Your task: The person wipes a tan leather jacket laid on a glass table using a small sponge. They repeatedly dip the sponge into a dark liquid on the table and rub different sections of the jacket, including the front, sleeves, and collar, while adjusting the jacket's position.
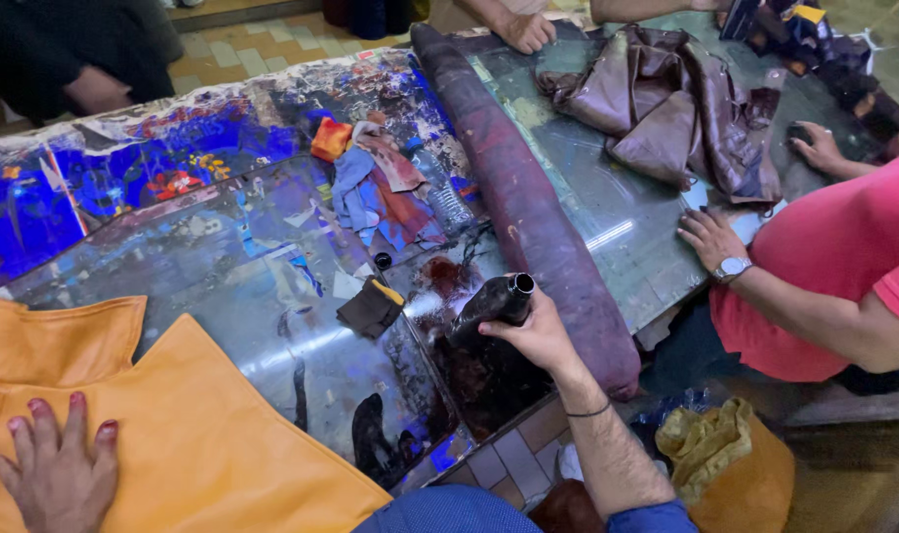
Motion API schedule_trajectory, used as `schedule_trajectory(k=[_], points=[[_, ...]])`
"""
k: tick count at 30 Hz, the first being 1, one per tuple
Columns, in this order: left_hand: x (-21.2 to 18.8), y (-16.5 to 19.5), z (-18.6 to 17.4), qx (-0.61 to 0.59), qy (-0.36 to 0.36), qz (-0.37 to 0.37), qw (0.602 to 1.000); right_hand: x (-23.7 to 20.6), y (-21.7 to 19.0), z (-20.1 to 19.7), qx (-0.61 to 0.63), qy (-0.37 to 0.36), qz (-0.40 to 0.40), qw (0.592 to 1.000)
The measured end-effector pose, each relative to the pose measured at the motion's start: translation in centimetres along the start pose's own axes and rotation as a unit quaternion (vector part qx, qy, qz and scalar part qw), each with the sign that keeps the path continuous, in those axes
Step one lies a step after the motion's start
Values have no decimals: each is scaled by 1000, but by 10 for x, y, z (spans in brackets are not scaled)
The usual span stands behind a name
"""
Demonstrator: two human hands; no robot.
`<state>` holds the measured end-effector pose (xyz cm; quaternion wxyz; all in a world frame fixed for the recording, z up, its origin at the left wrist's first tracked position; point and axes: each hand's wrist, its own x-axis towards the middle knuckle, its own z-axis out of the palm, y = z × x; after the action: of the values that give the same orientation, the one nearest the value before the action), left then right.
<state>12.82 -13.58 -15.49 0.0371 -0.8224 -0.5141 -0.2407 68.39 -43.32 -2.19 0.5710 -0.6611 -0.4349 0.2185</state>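
Paint-stained glass covers the worktable [272, 266]. On it, a dark bottle [491, 306] is gripped by the right hand [540, 336], tilted beside a long maroon roll [528, 197] — its contents cannot be made out. The left hand [59, 464] is laid flat and open on orange leather [202, 434], cut off by the frame's edge.

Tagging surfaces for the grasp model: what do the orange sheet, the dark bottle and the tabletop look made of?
Orange sheet: likely leather or a leather-like material, matte, with stitched seams and soft folds under the left hand.
Dark bottle, held in the right hand: probably plastic, though glass is possible; glossy, stained dark.
Tabletop: looks like glass, smooth and shiny, reflecting light strips over paint-smeared colours.
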Motion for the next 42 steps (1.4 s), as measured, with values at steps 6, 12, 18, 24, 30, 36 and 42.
schedule_trajectory(k=[6,12,18,24,30,36,42], points=[[-2,6,-10,-20,-13,-20,1000,-1,-29,4,-122,74,-3,990],[2,0,-11,-20,-8,-19,1000,1,-36,22,-164,79,-7,983],[2,-5,-9,-13,-11,-24,1000,4,-30,26,-183,87,32,979],[3,-6,-9,-15,-26,-30,999,7,-26,27,-177,73,30,981],[4,1,-15,-20,-26,-33,999,5,-28,30,-190,60,34,979],[2,2,-12,-25,-36,-29,999,2,-32,30,-177,59,15,982],[13,1,-17,-108,-104,-78,986,-7,-35,28,-174,21,41,984]])
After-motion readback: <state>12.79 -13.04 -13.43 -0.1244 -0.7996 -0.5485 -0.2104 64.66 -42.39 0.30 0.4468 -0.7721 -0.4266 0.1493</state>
